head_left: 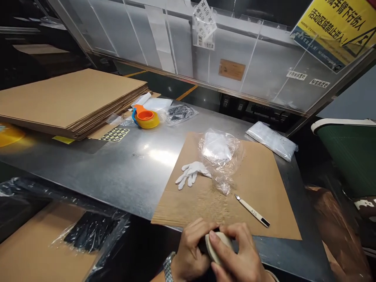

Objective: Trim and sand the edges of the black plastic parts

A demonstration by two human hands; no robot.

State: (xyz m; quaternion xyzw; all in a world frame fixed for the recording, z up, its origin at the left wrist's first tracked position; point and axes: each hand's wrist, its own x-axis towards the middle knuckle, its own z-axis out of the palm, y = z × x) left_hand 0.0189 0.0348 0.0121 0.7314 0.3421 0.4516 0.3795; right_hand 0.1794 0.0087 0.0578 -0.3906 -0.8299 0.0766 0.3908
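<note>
At the table's front edge, my left hand (pixel 194 246) and my right hand (pixel 240 253) are both closed around a small, pale beige, rounded object (pixel 225 238). Something dark shows between it and my left fingers; its kind I cannot make out. My right thumb lies across the pale surface. Beyond my hands a brown cardboard sheet (pixel 264 176) lies flat. On it rest a slim craft knife (pixel 252 210) marked A26, a white glove (pixel 192 173) and a clear plastic bag (pixel 219 150) with white contents.
Stacked cardboard (pixel 76 98) stands at the left of the metal table (pixel 123 168). Nearby are an orange and yellow tape dispenser (pixel 147 119), a sticker sheet (pixel 115 134) and a bag of dark items (pixel 180 113). A plastic packet (pixel 272 140) lies back right. A plastic-lined box (pixel 58 239) stands below left.
</note>
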